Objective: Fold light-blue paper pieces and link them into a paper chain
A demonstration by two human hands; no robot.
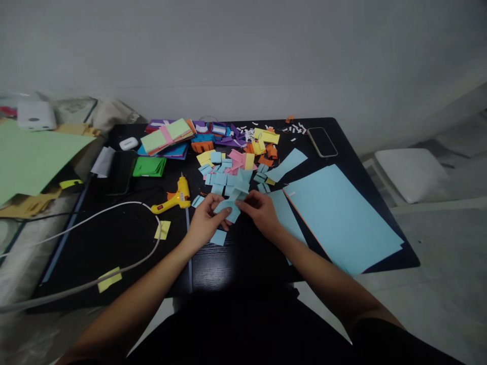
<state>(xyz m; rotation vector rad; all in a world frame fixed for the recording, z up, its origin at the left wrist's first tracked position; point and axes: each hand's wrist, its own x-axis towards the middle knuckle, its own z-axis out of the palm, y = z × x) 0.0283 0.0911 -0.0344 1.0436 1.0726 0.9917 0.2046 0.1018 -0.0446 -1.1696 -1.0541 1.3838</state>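
dim, grey light overall; soft glare on the black wood-grained surface [218, 269]; outer edges stretched and blurred.

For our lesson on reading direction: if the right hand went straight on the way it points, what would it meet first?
The right hand would first meet the light-blue paper at its fingertips. Beyond that, probably the small blue pieces, though depth is unclear.

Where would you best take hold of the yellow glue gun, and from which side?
Probably by the handle, coming from the left: it sticks out that way from the yellow glue gun, while the nozzle points toward the wall.
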